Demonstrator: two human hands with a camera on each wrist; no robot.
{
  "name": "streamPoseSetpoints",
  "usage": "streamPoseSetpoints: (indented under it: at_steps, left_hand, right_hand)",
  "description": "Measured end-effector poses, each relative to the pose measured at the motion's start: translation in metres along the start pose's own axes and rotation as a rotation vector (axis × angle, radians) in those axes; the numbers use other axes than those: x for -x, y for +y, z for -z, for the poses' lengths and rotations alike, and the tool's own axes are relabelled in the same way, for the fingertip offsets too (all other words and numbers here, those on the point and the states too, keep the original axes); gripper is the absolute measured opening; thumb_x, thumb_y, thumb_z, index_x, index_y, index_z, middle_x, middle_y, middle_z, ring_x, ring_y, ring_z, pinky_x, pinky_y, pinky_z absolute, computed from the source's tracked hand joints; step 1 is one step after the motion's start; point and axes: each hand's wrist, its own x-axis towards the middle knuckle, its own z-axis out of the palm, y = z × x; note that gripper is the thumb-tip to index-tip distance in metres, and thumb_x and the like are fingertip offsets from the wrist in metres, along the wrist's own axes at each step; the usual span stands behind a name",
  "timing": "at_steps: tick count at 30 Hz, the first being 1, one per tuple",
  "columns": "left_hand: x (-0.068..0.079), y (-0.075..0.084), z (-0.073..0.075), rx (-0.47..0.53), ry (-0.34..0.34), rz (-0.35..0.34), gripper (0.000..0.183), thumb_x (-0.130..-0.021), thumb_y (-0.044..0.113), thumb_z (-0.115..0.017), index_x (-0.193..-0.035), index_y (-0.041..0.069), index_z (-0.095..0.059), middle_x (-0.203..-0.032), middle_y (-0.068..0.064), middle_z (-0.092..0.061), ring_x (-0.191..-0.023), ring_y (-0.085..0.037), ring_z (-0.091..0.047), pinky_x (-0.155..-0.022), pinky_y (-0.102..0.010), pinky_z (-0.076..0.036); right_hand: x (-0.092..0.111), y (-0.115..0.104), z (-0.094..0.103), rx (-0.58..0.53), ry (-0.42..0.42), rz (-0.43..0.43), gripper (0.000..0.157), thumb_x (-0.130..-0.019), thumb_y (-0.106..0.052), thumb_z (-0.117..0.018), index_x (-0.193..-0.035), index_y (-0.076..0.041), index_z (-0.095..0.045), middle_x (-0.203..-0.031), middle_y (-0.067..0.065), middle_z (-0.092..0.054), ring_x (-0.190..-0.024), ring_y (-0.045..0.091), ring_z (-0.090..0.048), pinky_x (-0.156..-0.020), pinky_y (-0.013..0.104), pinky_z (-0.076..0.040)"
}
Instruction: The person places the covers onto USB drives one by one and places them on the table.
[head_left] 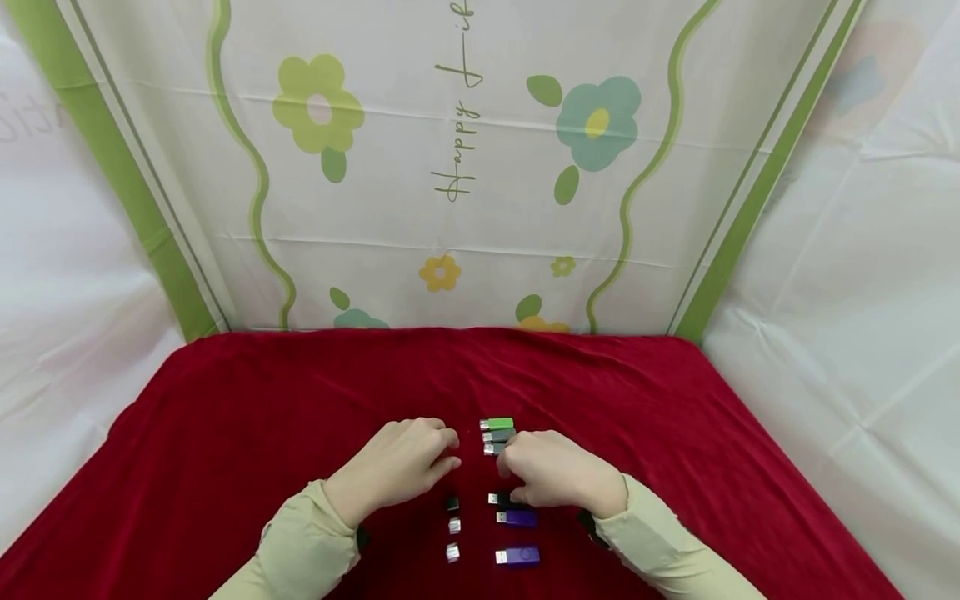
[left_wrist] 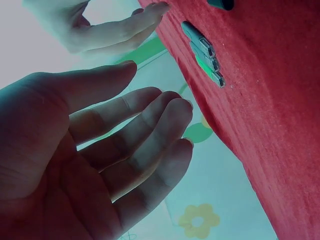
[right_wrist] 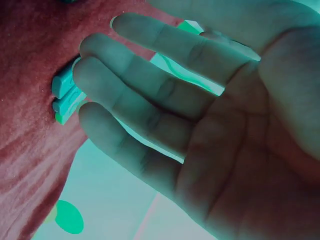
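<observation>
A column of USB sticks lies on the red cloth: a green one (head_left: 499, 423), a grey one (head_left: 498, 436) and another grey one (head_left: 492, 449) close together, then a black one (head_left: 495, 499) and two purple ones, the upper (head_left: 517, 518) and the lower (head_left: 519, 556). My right hand (head_left: 558, 471) hovers over the column, partly hiding the lower grey and black sticks; its fingers are loosely bent with nothing in them. To the left of the column, my left hand (head_left: 401, 467) is held palm inward, fingers relaxed and bare. Below it sit a black piece (head_left: 452, 503) and two silvery pieces (head_left: 453, 526), perhaps caps.
Red velvet cloth (head_left: 247, 417) covers the table and shows shallow wrinkles. White fabric walls stand around it; the back one (head_left: 390, 200) carries printed flowers and lettering. Both forearms in pale sleeves (head_left: 311, 537) come in from the front edge.
</observation>
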Motion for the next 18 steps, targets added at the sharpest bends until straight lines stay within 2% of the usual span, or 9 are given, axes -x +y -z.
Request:
streamPoseSetpoints:
  at_steps: [7,11,18]
  left_hand:
    - [0.000,0.000,0.001,0.011,-0.011,0.000,0.012,-0.088,0.020,-0.074,-0.092,0.009,-0.073,-0.081,0.001,-0.063,-0.062,-0.008,-0.057,-0.053,-0.024,-0.048]
    - [0.000,0.001,0.002,0.016,-0.010,0.000,0.011,-0.088,0.019,-0.074,-0.092,0.009,-0.073,-0.081,0.002,-0.063,-0.062,-0.008,-0.056,-0.053,-0.023,-0.047]
    - [0.001,0.001,0.001,0.029,-0.014,0.003,0.011,-0.088,0.019,-0.074,-0.091,0.009,-0.073,-0.081,0.001,-0.063,-0.061,-0.007,-0.055,-0.053,-0.023,-0.046]
  right_hand:
    - [-0.003,-0.001,-0.007,-0.008,-0.019,0.006,0.019,-0.072,-0.015,-0.085,-0.071,-0.021,-0.067,-0.066,-0.015,-0.052,-0.057,0.001,-0.044,-0.053,0.019,-0.041]
    - [-0.004,-0.002,-0.009,-0.013,-0.028,0.018,0.028,-0.071,-0.013,-0.085,-0.063,-0.023,-0.060,-0.056,-0.016,-0.042,-0.051,0.003,-0.036,-0.048,0.019,-0.036]
    - [-0.007,-0.005,-0.013,0.025,-0.008,0.025,0.040,-0.071,-0.012,-0.084,-0.055,-0.022,-0.049,-0.052,-0.015,-0.038,-0.050,0.002,-0.031,-0.046,0.020,-0.034]
